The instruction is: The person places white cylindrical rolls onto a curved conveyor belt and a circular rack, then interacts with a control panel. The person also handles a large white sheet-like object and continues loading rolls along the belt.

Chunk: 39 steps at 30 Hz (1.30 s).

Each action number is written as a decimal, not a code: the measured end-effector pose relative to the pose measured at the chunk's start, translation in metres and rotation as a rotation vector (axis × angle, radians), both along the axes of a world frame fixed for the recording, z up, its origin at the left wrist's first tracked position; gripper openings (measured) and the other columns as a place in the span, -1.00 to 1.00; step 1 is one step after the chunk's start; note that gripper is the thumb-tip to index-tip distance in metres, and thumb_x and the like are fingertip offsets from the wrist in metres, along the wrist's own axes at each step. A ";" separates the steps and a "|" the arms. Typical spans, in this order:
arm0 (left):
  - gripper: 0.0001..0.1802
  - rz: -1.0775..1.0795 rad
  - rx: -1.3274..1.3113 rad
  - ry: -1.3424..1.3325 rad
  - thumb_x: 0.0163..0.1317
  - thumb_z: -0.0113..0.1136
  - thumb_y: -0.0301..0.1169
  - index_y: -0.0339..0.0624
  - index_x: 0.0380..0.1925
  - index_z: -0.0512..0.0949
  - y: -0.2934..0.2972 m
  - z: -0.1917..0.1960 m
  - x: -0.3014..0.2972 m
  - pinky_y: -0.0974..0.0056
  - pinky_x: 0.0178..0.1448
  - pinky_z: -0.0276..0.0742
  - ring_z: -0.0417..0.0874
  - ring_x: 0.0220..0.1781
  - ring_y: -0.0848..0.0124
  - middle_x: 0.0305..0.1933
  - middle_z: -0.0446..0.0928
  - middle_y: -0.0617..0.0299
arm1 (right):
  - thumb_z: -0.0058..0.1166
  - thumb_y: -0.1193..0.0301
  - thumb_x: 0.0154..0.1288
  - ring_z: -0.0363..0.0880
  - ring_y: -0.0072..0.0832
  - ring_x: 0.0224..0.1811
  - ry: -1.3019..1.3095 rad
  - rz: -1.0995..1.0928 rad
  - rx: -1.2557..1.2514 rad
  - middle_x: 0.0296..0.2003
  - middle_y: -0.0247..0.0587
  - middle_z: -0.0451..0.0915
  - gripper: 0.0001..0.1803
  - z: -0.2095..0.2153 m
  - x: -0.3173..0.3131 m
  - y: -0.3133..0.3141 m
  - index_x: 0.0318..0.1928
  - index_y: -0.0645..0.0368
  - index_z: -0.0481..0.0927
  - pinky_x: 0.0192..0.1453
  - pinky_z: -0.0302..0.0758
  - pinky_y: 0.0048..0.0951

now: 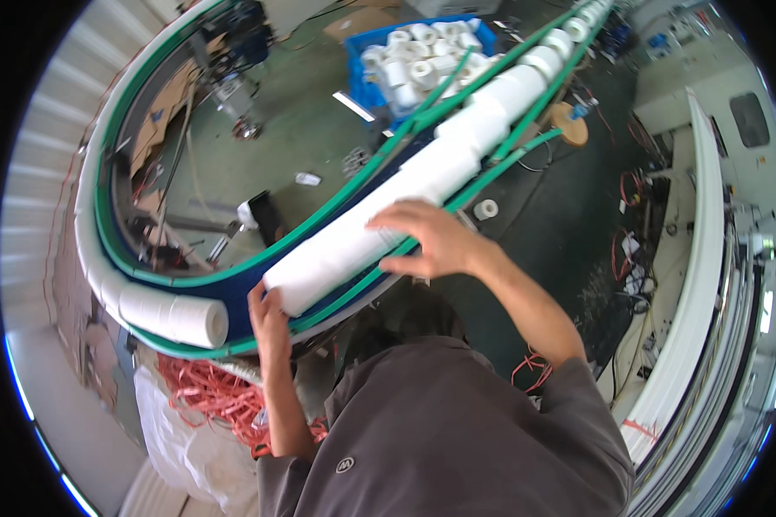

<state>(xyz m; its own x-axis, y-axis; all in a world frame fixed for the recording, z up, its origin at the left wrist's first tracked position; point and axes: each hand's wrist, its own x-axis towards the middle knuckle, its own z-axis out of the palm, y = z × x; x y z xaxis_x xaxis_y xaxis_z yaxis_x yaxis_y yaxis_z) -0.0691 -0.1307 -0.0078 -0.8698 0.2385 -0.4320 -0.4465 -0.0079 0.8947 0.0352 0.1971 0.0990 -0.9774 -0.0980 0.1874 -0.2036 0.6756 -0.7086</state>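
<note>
A long row of white paper rolls lies end to end on a curved conveyor with a dark blue belt and green guide rails. At the row's near left end my left hand rests its fingertips against the last roll, fingers not closed round it. Farther up the row, my right hand is spread at the near side, fingers over the rolls and thumb apart, beside the green rail. A gap of bare belt parts this row from another run of white rolls on the left bend.
A blue crate piled with loose white rolls stands beyond the conveyor. One roll lies on the floor at right. Tangled red strips and a white plastic bag lie below the left bend. Cables and a machine line the right.
</note>
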 end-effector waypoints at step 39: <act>-0.57 -1.538 -1.123 0.133 0.28 0.19 -0.11 -0.18 -0.01 0.65 0.721 -0.579 0.306 0.01 0.22 0.53 0.67 0.10 -0.01 -0.03 0.68 -0.09 | 0.30 0.02 0.20 0.48 0.18 0.16 -1.108 -1.481 -0.715 0.15 0.25 0.43 -0.07 -0.444 0.557 0.369 0.42 0.21 0.19 0.22 0.48 -0.05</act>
